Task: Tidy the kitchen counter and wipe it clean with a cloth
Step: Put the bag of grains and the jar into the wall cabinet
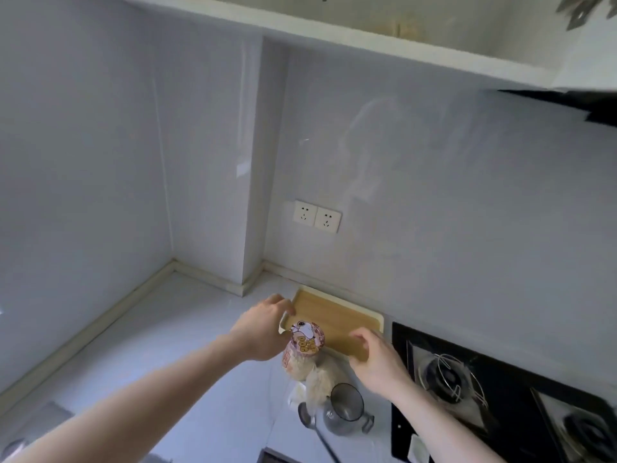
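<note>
A wooden tray (334, 314) with a cream rim lies on the pale counter (187, 332) against the back wall. My left hand (262, 329) grips the tray's left end and my right hand (375, 357) grips its near right edge. Just in front of the tray stands a jar (305, 342) with a cartoon dog on its lid, partly covering the tray's near left corner. No cloth is in view.
A clear bag of white grains (319, 379), a grey glass mug (345, 407) and a ladle (310, 421) sit near the jar. A black gas hob (500, 396) fills the right side. Two wall sockets (317, 216) are above the tray. A cupboard hangs overhead.
</note>
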### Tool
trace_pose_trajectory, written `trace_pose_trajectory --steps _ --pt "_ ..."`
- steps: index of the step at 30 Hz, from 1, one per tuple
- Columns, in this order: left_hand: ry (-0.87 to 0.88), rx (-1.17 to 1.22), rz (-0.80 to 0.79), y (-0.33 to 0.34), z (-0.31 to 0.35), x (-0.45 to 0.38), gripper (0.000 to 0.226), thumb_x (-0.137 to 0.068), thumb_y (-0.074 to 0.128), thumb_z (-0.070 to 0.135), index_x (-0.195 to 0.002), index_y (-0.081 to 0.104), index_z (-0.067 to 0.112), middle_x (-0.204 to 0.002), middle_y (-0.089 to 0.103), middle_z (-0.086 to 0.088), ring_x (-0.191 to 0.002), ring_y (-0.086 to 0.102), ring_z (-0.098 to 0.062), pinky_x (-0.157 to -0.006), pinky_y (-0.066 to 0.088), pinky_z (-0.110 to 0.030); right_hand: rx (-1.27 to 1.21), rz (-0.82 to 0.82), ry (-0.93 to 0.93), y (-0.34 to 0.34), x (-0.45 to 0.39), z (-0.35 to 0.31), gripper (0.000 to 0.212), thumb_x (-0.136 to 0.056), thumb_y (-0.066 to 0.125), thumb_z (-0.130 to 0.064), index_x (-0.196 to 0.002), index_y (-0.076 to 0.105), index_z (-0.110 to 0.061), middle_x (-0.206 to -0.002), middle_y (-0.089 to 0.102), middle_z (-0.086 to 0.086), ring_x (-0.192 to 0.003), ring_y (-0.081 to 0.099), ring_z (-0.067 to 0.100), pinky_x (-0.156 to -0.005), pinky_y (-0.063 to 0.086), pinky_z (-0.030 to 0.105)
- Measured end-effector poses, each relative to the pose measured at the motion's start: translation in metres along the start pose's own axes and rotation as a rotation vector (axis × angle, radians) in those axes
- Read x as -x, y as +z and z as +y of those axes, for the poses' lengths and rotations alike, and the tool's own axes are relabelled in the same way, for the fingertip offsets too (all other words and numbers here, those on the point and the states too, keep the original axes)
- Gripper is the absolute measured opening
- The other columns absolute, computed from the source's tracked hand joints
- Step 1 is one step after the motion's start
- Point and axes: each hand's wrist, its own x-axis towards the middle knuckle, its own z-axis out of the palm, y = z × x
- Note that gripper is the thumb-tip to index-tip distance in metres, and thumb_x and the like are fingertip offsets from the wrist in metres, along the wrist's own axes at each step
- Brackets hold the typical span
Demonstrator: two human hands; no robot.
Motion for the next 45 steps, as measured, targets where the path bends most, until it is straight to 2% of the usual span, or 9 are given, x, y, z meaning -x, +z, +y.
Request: trace_pose_trajectory --steps 9,13,17,20,23,26,31,35,45 --pt "-0.239 0.169 -0.255 0.106 -0.033 -0.012 0.062 -0.086 0.066 0.033 -0.142 0.043 0.022 -0.14 0.049 -0.004 -0.124 0.055 -0.026 -0.101 0.047 -0.035 -0.051 -0.175 0.188 0.065 -0.014 0.032 0.049 -0.092 0.067 -0.032 -0.138 0.05 -0.03 -0.143 0.051 -0.012 -0.13 0.049 0.011 -0.106 0.04 0.026" --pt "-0.318 0.237 -0.315 0.13 -0.051 -0.036 0.08 -0.085 0.071 0.036 -0.151 0.031 0.013 -0.149 0.041 -0.008 -0.132 0.049 -0.027 -0.107 0.043 -0.033 -0.072 -0.212 0.243 0.085 -0.039 0.033 0.071 -0.088 0.071 -0.037 -0.15 0.038 -0.029 -0.151 0.048 -0.006 -0.136 0.047 0.017 -0.109 0.041 0.031" --pt "-0.346 0.224 -0.327 0.142 -0.066 -0.065 0.098 -0.078 0.082 0.031 -0.155 0.022 0.016 -0.154 0.036 -0.006 -0.135 0.047 -0.026 -0.109 0.043 -0.033 -0.076 -0.255 0.273 0.099 -0.062 0.035 0.1 -0.08 0.078 -0.05 -0.159 0.02 -0.029 -0.16 0.037 -0.001 -0.146 0.038 0.023 -0.115 0.037 0.037" --pt "-0.341 0.208 -0.357 0.154 -0.071 -0.087 0.104 -0.073 0.086 0.03 -0.154 0.022 0.019 -0.154 0.038 -0.004 -0.136 0.046 -0.026 -0.11 0.043 -0.035 -0.064 -0.295 0.281 0.111 -0.086 0.037 0.11 -0.078 0.08 -0.047 -0.161 0.012 -0.026 -0.162 0.034 0.002 -0.147 0.035 0.025 -0.117 0.036 0.039" --pt "-0.304 0.184 -0.379 0.165 -0.074 -0.101 0.104 -0.069 0.089 0.029 -0.152 0.027 0.019 -0.148 0.045 -0.005 -0.131 0.049 -0.026 -0.107 0.043 -0.034 -0.106 -0.312 0.242 0.118 -0.103 0.032 0.105 -0.073 0.082 -0.046 -0.157 0.025 -0.021 -0.153 0.045 -0.001 -0.142 0.041 0.023 -0.113 0.038 0.035" --pt "-0.282 0.178 -0.386 0.176 -0.075 -0.108 0.1 -0.066 0.091 0.028 -0.147 0.033 0.02 -0.138 0.055 -0.004 -0.124 0.054 -0.026 -0.102 0.047 -0.034 -0.15 -0.321 0.23 0.128 -0.115 0.032 0.108 -0.049 0.083 -0.058 -0.144 0.041 -0.029 -0.137 0.058 -0.009 -0.127 0.055 0.016 -0.106 0.047 0.035" --pt "-0.284 0.194 -0.362 0.185 -0.083 -0.114 0.096 -0.061 0.094 0.03 -0.14 0.039 0.023 -0.131 0.061 -0.003 -0.118 0.059 -0.027 -0.097 0.051 -0.037 -0.169 -0.318 0.256 0.147 -0.131 0.043 0.095 -0.047 0.086 -0.052 -0.129 0.041 -0.035 -0.122 0.062 -0.014 -0.112 0.061 0.013 -0.093 0.055 0.034" --pt "-0.294 0.212 -0.321 0.183 -0.087 -0.104 0.105 -0.051 0.097 0.039 -0.139 0.041 0.031 -0.13 0.063 0.003 -0.116 0.061 -0.024 -0.094 0.054 -0.039 -0.179 -0.319 0.253 0.152 -0.13 0.043 0.088 -0.052 0.091 -0.039 -0.124 0.042 -0.036 -0.115 0.062 -0.017 -0.103 0.061 0.01 -0.085 0.054 0.028" --pt "-0.219 0.451 -0.136 0.112 -0.091 -0.058 0.089 -0.048 0.096 0.041 -0.12 0.045 0.05 -0.119 0.064 0.02 -0.107 0.061 -0.006 -0.091 0.056 -0.032 -0.287 -0.26 0.047 0.107 -0.113 -0.004 0.093 -0.043 0.097 -0.035 -0.123 0.05 -0.044 -0.112 0.068 -0.024 -0.103 0.064 -0.004 -0.087 0.055 0.02"
